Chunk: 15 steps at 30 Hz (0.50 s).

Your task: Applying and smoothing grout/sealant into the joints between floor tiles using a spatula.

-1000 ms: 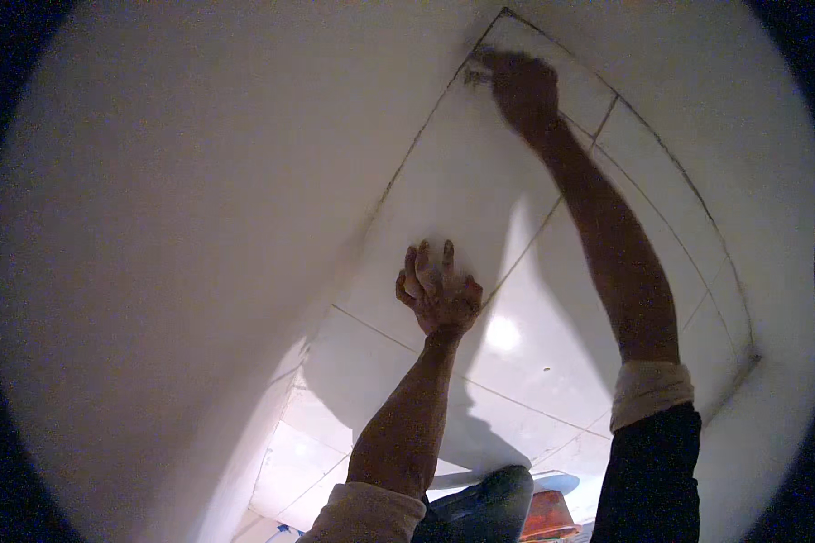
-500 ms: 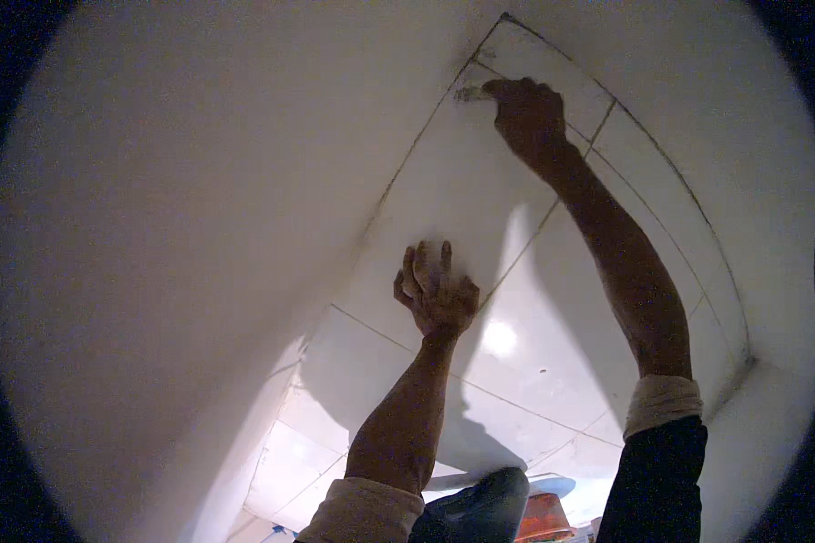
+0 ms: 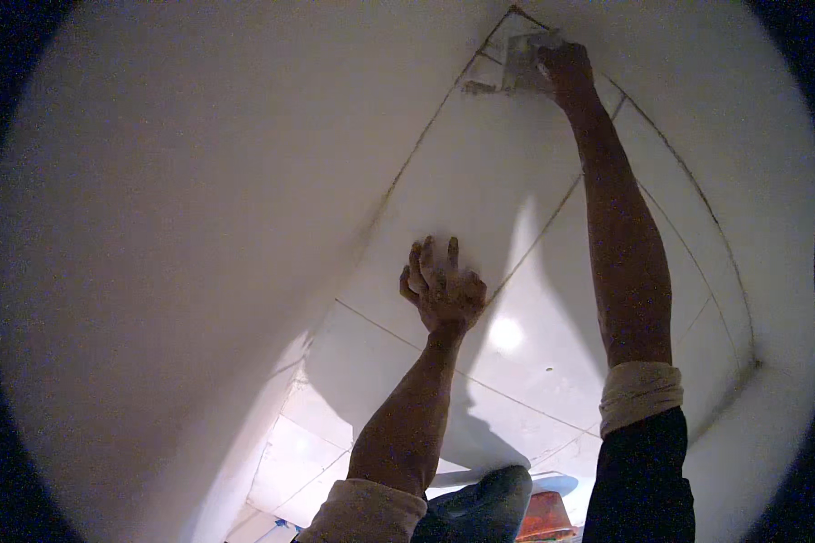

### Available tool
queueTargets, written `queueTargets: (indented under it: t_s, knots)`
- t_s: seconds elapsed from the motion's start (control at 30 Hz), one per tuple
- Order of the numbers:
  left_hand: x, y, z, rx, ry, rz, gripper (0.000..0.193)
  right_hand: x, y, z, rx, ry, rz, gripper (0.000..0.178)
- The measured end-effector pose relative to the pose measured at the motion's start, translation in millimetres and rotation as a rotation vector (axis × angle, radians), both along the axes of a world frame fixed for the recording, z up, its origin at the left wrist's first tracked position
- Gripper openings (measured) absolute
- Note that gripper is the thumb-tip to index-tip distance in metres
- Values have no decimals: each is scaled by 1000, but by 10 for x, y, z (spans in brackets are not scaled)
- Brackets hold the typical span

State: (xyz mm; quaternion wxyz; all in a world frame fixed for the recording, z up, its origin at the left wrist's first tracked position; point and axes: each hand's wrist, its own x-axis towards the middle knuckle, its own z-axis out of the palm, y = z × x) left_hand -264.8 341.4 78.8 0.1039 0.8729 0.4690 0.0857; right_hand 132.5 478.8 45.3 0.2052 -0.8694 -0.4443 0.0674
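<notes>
My left hand (image 3: 444,285) rests on a large white floor tile (image 3: 480,172), its fingers spread with nothing in them. Far forward, my right hand (image 3: 568,68) grips a flat, greyish putty knife (image 3: 520,65), its squarish blade against the tiles near the far corner. A dark smear of paste (image 3: 478,88) lies on the tile just left of the blade. The knife's handle is hidden inside my fist.
Pale walls rise on the left (image 3: 199,199) and right (image 3: 779,271), meeting the floor along dark joints. Close to me are my bent knee (image 3: 484,502), an orange-red container (image 3: 543,518) and a pale blue rounded object (image 3: 561,485). A bright light patch (image 3: 507,335) shines on the tiles.
My right hand has moved forward and to the right, and the blade now shows broadly over the joint near the corner. My left hand stays in about the same place.
</notes>
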Motion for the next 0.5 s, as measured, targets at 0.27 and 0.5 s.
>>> queueTargets:
  t_s: [0.27,0.5]
  knots:
    - [4,17,-25,40,14,-8,61,-75,-59,84,37,-407,326,50]
    - [-1,-8,-31,-29,7,13,61,-5,-124,29,236,-253,402,24]
